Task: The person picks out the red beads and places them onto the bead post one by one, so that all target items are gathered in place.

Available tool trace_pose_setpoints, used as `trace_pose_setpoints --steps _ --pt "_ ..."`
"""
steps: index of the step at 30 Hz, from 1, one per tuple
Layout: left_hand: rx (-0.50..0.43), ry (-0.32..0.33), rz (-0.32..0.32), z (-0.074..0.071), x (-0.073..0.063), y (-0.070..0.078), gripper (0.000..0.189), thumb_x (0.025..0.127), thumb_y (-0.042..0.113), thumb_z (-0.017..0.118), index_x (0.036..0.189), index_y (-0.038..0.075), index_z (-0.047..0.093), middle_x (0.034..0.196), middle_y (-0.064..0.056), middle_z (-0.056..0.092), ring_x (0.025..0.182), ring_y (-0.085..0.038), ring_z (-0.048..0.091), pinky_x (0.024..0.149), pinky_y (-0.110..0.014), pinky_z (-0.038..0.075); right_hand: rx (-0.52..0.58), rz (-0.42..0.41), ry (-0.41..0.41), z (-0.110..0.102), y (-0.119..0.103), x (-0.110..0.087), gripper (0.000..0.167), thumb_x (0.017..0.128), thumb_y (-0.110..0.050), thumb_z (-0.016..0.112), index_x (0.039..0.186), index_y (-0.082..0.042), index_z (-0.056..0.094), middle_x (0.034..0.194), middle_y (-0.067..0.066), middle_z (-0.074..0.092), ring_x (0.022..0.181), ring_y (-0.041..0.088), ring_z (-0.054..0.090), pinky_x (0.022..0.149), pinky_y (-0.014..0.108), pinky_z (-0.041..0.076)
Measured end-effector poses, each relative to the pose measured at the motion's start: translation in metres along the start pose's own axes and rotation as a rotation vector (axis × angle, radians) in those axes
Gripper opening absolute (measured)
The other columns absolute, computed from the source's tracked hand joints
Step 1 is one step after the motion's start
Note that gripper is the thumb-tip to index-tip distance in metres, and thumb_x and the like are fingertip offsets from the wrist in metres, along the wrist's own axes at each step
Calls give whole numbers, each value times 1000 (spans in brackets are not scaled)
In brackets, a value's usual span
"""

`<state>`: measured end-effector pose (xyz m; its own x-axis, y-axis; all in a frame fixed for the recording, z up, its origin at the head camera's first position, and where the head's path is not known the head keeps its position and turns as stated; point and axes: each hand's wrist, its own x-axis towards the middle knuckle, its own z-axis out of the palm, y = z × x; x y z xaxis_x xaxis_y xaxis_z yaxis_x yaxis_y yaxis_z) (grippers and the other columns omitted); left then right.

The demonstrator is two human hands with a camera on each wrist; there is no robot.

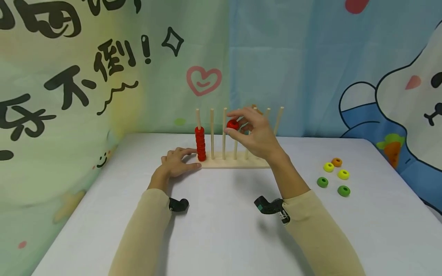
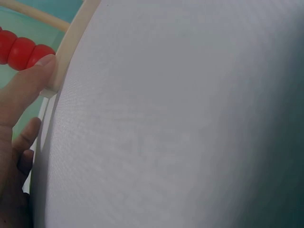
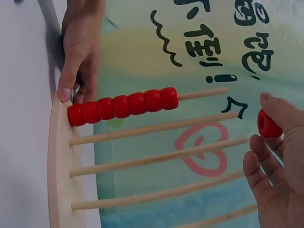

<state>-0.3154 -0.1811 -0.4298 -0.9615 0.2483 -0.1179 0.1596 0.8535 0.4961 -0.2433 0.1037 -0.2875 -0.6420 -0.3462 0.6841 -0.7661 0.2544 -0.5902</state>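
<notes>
A wooden peg rack (image 1: 224, 164) stands on the table, its upright pegs rising from a pale base. Several red beads (image 1: 200, 144) are stacked on its leftmost peg; the peg's top sticks out above them. My left hand (image 1: 177, 163) grips the left end of the base, thumb at the front and fingers toward the back. In the left wrist view the thumb (image 2: 29, 88) lies right by the lowest red bead. My right hand (image 1: 257, 132) pinches one loose red bead (image 3: 269, 124) between thumb and fingers, raised near the peg tops. Some right-hand pegs are partly hidden behind this hand.
To the right on the white table (image 1: 214, 222) lie two green beads (image 1: 343, 191), two yellow beads (image 1: 343, 174) and an orange bead (image 1: 337, 162). Behind the table hangs a printed cloth (image 1: 269, 69) with cartoon drawings and writing.
</notes>
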Motion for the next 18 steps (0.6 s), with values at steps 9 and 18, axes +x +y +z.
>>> trace_pose_setpoints --steps 9,18 --pt "-1 4 7 2 4 1 71 80 66 66 143 39 48 148 -6 40 134 -35 29 100 -56 22 17 41 11 13 6 7 32 90 1 69 121 5 61 105 19 59 85 29 62 76 46 53" --pt "12 9 11 -1 2 -2 70 81 66 66 143 40 49 148 -6 40 133 -35 30 99 -56 22 96 12 26 26 10 15 34 87 5 71 119 6 61 108 21 58 84 30 63 76 42 56"
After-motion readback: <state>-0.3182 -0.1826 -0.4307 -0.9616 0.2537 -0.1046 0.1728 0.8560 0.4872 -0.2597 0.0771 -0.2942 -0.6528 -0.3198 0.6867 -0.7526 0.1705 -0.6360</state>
